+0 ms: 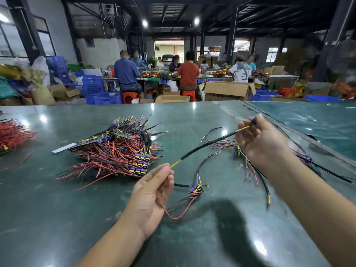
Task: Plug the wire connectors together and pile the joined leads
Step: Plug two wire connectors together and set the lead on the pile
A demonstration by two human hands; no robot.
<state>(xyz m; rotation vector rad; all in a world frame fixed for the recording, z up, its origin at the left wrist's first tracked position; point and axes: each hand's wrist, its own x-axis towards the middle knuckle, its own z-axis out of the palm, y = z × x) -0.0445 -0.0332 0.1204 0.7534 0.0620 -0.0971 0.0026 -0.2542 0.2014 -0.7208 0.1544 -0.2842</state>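
- Looking down from the head camera, the view took in a dark green table (57,199) with both bare hands raised above it.
- The left hand (152,195) pinched the yellow end of a black-sleeved lead (208,144) between thumb and fingertips, its other fingers loosely curled.
- The right hand (264,143) gripped the far end of the same lead, where a purple connector (254,120) showed at the fingertips; the lead ran taut and slanting between the two hands, clear of the table.
- A large pile of joined leads (115,151), red and black wires with purple and yellow connectors, lay on the table to the left of the hands, well apart from them.
- A single small board with red and black wires (195,189) lay on the table just right of the left hand.
- More loose leads (250,166) lay under and beside the right hand.
- A bundle of red wires (13,133) sat at the table's left edge.
- Beyond the table, people sat at benches among cardboard boxes (227,91) and blue crates (92,87).
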